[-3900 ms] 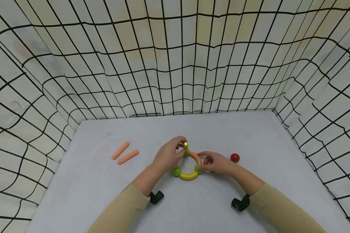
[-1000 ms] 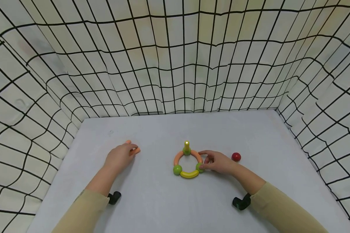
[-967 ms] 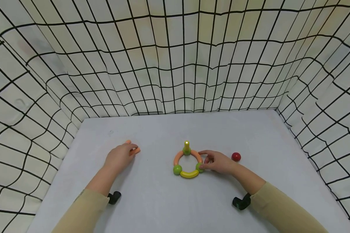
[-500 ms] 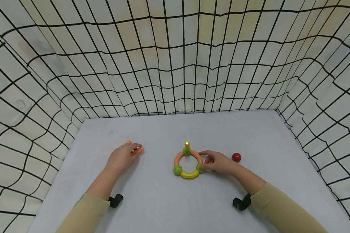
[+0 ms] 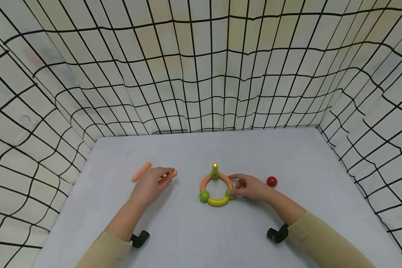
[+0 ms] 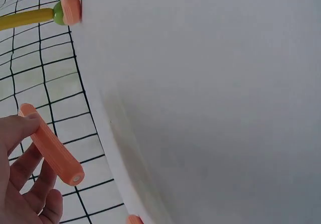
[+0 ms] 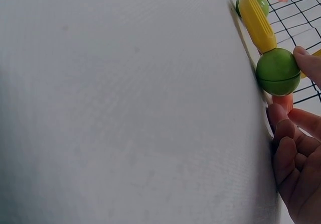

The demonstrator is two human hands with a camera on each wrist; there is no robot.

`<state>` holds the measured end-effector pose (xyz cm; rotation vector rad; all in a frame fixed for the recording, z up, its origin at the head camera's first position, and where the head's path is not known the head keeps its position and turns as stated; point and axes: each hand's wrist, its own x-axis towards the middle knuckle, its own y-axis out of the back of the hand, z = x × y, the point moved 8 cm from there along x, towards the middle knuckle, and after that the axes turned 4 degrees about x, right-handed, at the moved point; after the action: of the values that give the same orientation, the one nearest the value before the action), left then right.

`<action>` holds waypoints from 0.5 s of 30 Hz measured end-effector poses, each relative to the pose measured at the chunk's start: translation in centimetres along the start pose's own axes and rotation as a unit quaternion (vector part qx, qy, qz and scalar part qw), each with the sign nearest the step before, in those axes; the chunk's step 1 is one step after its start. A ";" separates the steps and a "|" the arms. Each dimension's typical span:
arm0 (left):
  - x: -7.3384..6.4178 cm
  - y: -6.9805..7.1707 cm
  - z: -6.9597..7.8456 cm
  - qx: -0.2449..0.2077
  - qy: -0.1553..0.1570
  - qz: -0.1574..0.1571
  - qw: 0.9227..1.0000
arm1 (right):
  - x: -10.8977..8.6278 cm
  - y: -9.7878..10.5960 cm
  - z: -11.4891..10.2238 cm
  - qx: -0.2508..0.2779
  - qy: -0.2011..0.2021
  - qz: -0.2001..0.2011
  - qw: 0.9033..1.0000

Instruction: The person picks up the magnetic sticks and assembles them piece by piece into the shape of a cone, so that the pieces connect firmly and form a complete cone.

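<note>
My left hand [image 5: 150,187] pinches a straight orange rod [image 6: 56,149] between thumb and fingers; a small metal disc shows in its end. It is raised from the white table. In the middle stands a ring of toy rods and balls: two curved orange rods [image 5: 205,182], a curved yellow rod [image 5: 217,201] and green balls [image 5: 204,196] at the joints. A yellow rod [image 5: 215,169] sticks up from the far ball. My right hand [image 5: 252,187] holds the ring's right side, thumb on the near-right green ball [image 7: 278,72], a fingertip at the curved orange rod.
Another straight orange rod [image 5: 141,172] lies on the table left of my left hand. A red ball [image 5: 271,181] sits beyond my right wrist. White walls with black netting [image 5: 201,74] enclose the table [image 5: 194,238] at the back and sides.
My left hand has gone from the ring to the two straight orange rods, picked up one and carried it rightward. My right hand stays at the ring.
</note>
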<state>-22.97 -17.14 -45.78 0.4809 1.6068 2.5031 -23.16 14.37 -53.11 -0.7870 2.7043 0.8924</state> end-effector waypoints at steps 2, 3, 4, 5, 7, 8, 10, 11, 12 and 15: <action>-0.2 -0.3 0.6 -0.015 0.006 -0.009 1.000 | 0.0 0.0 0.1 -0.001 0.002 0.000 1.000; -0.3 -0.4 0.9 -0.021 0.009 -0.012 1.000 | 0.1 0.0 0.1 -0.001 0.002 -0.001 1.000; -0.3 -0.5 1.2 -0.024 0.009 -0.015 1.000 | 0.1 -0.1 0.2 0.000 0.001 0.000 1.000; -0.4 -0.6 1.6 -0.028 0.009 -0.018 0.999 | 0.1 -0.1 0.2 0.001 0.001 0.000 1.000; -0.5 -0.7 2.3 -0.032 0.009 -0.022 0.999 | 0.2 -0.1 0.3 0.001 0.000 -0.001 1.000; -0.5 -0.7 2.6 -0.034 0.008 -0.024 0.999 | 0.2 -0.1 0.3 0.001 0.000 -0.001 1.000; -0.5 -0.8 3.3 -0.038 0.007 -0.025 0.999 | 0.2 -0.1 0.4 0.003 -0.001 0.000 1.000; -0.5 -0.9 3.7 -0.039 0.007 -0.026 0.999 | 0.2 -0.1 0.4 0.002 0.000 0.000 1.000; -0.5 -1.0 4.0 -0.041 0.008 -0.027 0.999 | 0.1 -0.1 0.4 0.002 0.000 0.000 1.000; -0.4 -1.3 4.9 -0.052 0.009 -0.031 0.998 | 0.1 -0.1 0.4 0.000 0.003 0.000 1.000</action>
<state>-20.99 -12.47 -45.16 0.3913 1.4652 2.5351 -23.23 14.47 -53.48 -0.7907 2.7098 0.8904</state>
